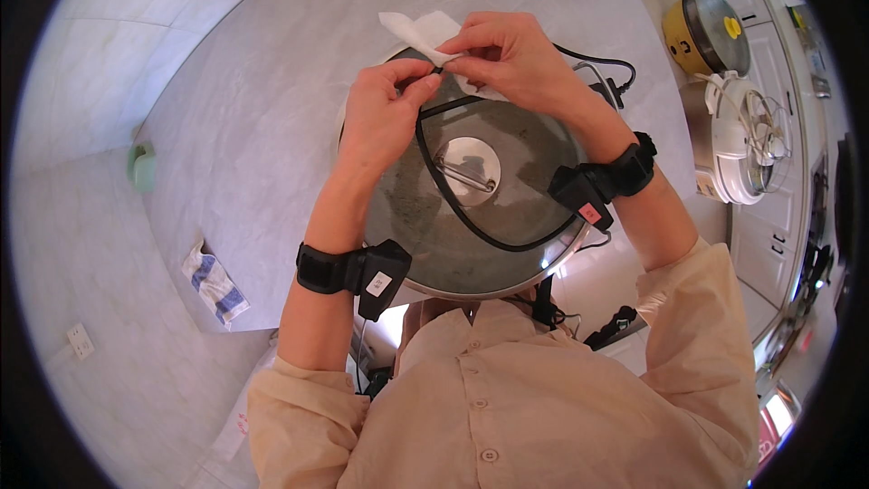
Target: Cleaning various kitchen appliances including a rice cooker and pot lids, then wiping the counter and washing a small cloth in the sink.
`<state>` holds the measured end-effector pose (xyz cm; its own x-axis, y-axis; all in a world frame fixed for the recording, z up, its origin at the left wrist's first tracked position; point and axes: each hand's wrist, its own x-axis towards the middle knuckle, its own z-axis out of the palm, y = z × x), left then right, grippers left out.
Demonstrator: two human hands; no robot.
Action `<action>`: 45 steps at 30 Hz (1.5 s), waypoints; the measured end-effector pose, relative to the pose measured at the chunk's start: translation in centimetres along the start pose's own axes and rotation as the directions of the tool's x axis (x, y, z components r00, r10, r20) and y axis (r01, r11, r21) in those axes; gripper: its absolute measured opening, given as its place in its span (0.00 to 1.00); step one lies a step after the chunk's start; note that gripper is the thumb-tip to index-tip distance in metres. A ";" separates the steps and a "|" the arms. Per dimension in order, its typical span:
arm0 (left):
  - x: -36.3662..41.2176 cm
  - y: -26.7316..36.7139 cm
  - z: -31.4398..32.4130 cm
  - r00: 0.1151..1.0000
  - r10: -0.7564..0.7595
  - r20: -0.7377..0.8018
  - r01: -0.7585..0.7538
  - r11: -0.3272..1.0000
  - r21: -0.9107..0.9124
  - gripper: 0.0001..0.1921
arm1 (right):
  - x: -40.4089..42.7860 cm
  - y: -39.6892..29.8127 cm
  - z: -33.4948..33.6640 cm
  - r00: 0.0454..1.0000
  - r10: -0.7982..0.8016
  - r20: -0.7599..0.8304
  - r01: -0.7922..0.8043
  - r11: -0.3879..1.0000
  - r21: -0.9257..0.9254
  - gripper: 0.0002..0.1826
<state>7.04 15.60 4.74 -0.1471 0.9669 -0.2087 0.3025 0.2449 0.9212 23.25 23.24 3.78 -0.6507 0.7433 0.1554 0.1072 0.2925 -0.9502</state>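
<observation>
A large pot or pan with a glass lid [421,238] and a round metal handle plate [475,166] stands right before me. Over the lid loops a black power cord [468,217]. My left hand [394,109] pinches the cord between thumb and fingers near the lid's far edge. Close beside it, my right hand [509,58] holds a white paper towel [424,30] against the cord, with the fingertips of both hands almost touching. Part of the towel hangs below the right palm. Both wrists wear black straps with small boxes.
A folded blue-and-white cloth [216,285] lies near the counter's left edge, and a green holder [142,166] stands by the wall. To the right are a yellow electric pot [686,30], a white appliance [736,129] and a black plug [607,92].
</observation>
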 end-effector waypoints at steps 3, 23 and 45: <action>-0.2 0.1 0.2 1.000 0.020 0.010 -0.020 1.000 -0.017 0.10 | 0.2 0.0 -0.1 0.995 0.090 0.038 -0.091 0.995 0.033 0.06; -0.4 0.0 -0.4 0.998 0.020 0.053 -0.018 1.000 -0.026 0.10 | 0.4 -1.1 -0.4 0.962 0.271 0.029 -0.270 0.936 0.225 0.08; -0.5 0.2 -0.3 0.996 0.008 0.089 -0.004 0.999 -0.045 0.11 | -0.3 -0.3 -0.2 0.968 0.245 0.055 -0.251 0.926 0.281 0.07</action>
<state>6.89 15.16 5.08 -0.0599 0.9714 -0.2298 0.2607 0.2374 0.9358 23.53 23.01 4.06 -0.6448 0.7580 -0.0976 0.0515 -0.0844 -0.9951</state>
